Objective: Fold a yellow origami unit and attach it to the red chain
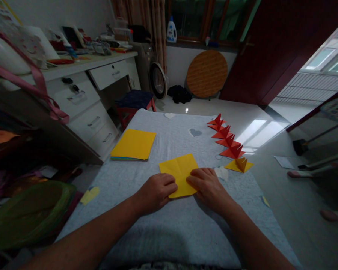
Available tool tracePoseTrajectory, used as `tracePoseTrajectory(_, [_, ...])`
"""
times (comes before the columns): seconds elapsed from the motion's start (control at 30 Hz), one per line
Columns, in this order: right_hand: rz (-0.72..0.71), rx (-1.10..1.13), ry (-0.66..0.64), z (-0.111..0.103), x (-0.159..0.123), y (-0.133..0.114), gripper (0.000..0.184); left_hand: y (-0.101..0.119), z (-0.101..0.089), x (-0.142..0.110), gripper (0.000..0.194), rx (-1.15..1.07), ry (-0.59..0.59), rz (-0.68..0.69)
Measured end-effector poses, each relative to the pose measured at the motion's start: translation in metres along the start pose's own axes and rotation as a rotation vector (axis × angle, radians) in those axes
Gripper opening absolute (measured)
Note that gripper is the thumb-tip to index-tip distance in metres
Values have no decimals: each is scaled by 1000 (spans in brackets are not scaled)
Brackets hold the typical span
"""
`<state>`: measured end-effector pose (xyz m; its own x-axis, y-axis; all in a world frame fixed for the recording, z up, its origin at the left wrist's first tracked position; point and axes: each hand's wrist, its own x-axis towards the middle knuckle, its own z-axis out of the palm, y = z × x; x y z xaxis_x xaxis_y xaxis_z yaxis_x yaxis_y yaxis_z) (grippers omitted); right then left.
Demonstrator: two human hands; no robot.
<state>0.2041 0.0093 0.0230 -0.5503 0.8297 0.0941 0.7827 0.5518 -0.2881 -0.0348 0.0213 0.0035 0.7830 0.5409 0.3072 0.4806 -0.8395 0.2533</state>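
A square sheet of yellow origami paper (181, 167) lies at an angle on the cloth-covered table, with faint creases meeting near its middle. My left hand (159, 189) grips its lower left edge, fingers curled and thumb on top. On the opposite side my right hand (207, 185) holds the right edge, its fingers bent over the paper. Parts of both hands' fingertips are hidden. To the left is a neat stack of coloured paper (133, 144), yellow on top. A folded yellow paper piece (241, 165) stands right of my right hand.
Several red folded paper pieces (228, 141) run in a row along the table's right side. The table cover (169, 232) is pale blue-grey with heart shapes. Left of the table are a green-lined basket (30, 213) and a white desk (87, 101). A stool (136, 99) stands beyond.
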Motion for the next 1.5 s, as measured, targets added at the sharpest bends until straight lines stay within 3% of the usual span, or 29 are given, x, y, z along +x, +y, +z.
tracePoseTrajectory(0.23, [-28, -45, 266, 20, 3, 9, 45, 2, -9, -4, 21, 174, 314, 161])
tracePoseTrajectory(0.33, [-39, -36, 331, 24, 5, 10, 52, 6, -13, -6, 20, 210, 381, 231])
tracePoseTrajectory(0.4, [-10, -52, 322, 27, 6, 10, 57, 8, -12, -4, 21, 233, 334, 220])
tracePoseTrajectory(0.5, [65, -99, 238, 32, 6, 11, 62, 10, -6, 0, 21, 247, 159, 168])
tracePoseTrajectory(0.6, [118, -127, 166, 34, 5, 12, 59, 8, 2, 3, 20, 211, 15, 96])
tracePoseTrajectory(0.7, [103, -112, 151, 29, 4, 8, 54, 7, 4, 3, 13, 161, -46, 22])
tracePoseTrajectory(0.87, [-16, -16, 170, 15, 5, 1, 31, 9, 1, 0, 11, 72, -13, -73])
tracePoseTrajectory(1.0, [-32, 61, 134, 12, 8, 6, 20, 9, 3, -1, 15, 27, 39, -124])
tracePoseTrajectory(1.3, [81, 192, 57, 2, -4, 8, 20, 7, -4, -1, 19, -233, 110, -218])
tracePoseTrajectory(1.5, [215, 322, 189, 18, -12, 11, 16, 5, -10, 2, 23, -427, 133, -343])
